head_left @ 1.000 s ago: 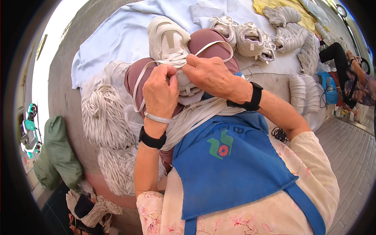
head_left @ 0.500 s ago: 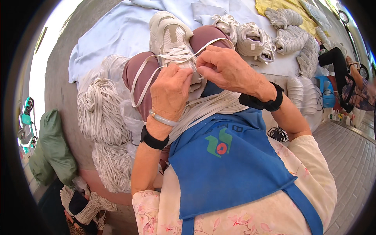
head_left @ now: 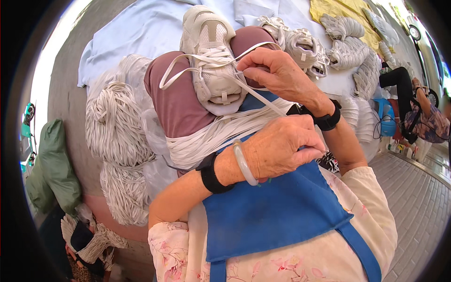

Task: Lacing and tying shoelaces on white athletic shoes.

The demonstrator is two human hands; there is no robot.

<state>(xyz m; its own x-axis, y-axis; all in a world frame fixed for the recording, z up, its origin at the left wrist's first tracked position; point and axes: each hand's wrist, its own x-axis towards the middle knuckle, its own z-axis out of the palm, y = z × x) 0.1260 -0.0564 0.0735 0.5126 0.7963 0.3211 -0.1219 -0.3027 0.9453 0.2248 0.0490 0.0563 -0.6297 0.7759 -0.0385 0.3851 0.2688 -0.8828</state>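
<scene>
A beige-white sneaker [head_left: 207, 35] rests between my knees, its heel toward me and its toe pointing away. Flat white shoelace [head_left: 170, 79] passes through its eyelets and loops out to the left. From the eyelets, one stretch of lace runs taut down to my left hand [head_left: 282, 148], whose fingers are closed over my lap. My right hand [head_left: 277, 75] pinches thumb and forefinger at the shoe's right eyelet edge; what lies between the fingertips is too small to make out. A bundle of white laces [head_left: 197, 145] lies across my lap on the blue apron [head_left: 277, 211].
Thick hanks of laces [head_left: 117, 122] lie at left beside plastic wrapping. More sneakers [head_left: 300, 49] and stacked coiled pale bundles [head_left: 350, 51] sit on cloth at far right. A green sack [head_left: 56, 164] stands at left. Another person [head_left: 427, 113] sits at the right edge.
My left hand has moved from the sneaker down and right, over my lap, drawing the lace taut. My right hand has shifted slightly up, staying by the eyelets.
</scene>
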